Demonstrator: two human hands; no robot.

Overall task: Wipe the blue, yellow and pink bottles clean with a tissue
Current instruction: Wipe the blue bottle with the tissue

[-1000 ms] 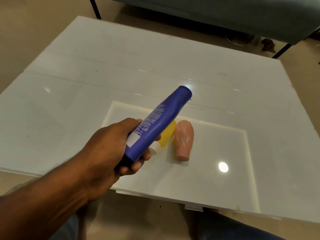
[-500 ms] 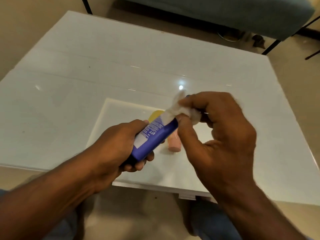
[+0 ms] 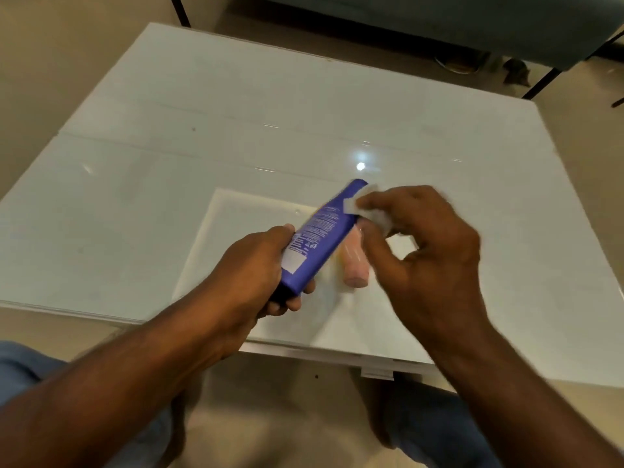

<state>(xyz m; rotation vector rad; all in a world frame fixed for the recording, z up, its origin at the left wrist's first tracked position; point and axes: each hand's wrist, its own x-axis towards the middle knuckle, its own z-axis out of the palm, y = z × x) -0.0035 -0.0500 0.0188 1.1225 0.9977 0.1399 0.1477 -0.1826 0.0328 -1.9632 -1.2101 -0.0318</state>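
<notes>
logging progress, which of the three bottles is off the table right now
The blue bottle: the left hand holds it up; the pink bottle lies on the table.

Left hand (image 3: pixel 256 268) wrapped round the lower end of the blue bottle (image 3: pixel 320 238), fingers curled beneath, thumb on top, forearm reaching in from lower left. Right hand (image 3: pixel 429 265) above that grip, pinching a white tissue (image 3: pixel 368 207) against the bottle's upper end, forearm entering from lower right.
</notes>
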